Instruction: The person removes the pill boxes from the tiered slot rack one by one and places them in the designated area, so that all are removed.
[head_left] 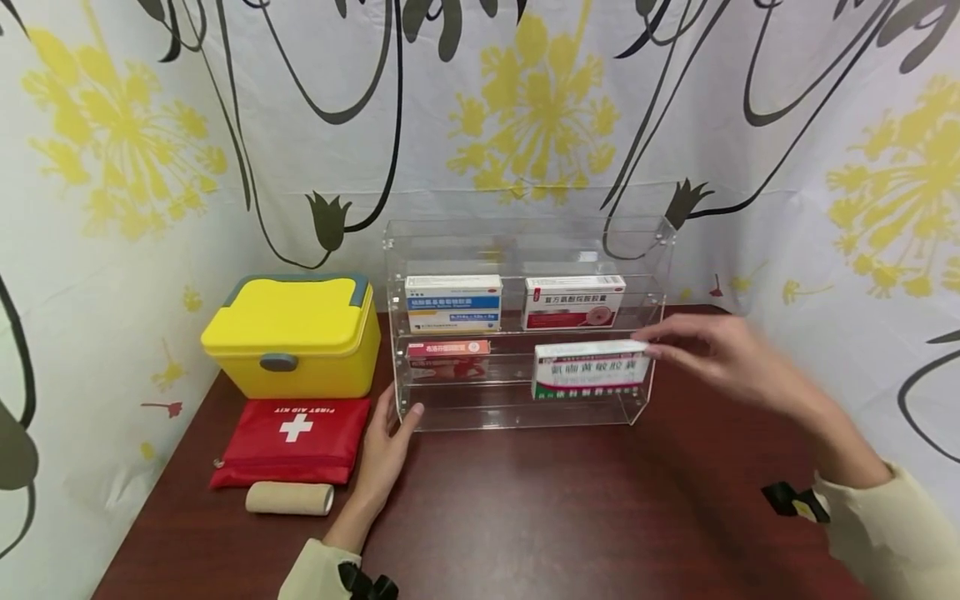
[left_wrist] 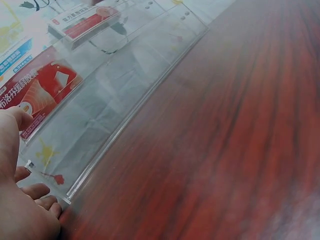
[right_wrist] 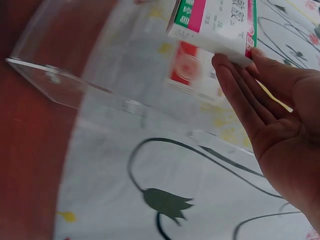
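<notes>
My right hand (head_left: 712, 354) pinches the right end of a white medicine box (head_left: 592, 369) with a green and pink band. In the right wrist view the box (right_wrist: 217, 25) sits between thumb and fingertips. It is in front of the lower right part of a clear acrylic display rack (head_left: 517, 417); whether it touches a shelf I cannot tell. My left hand (head_left: 386, 462) holds the rack's lower left side, thumb in front and fingers around the outside. Near that thumb, a red-pink medicine box (left_wrist: 42, 92) lies on the lower shelf.
A blue-and-white medicine box (head_left: 453, 304) and a red-and-white one (head_left: 573, 303) stand on the shelf above. Left of the rack are a yellow lidded box (head_left: 292, 342), a red first aid pouch (head_left: 292, 442) and a cardboard tube (head_left: 288, 498) on the dark wood table (head_left: 510, 517).
</notes>
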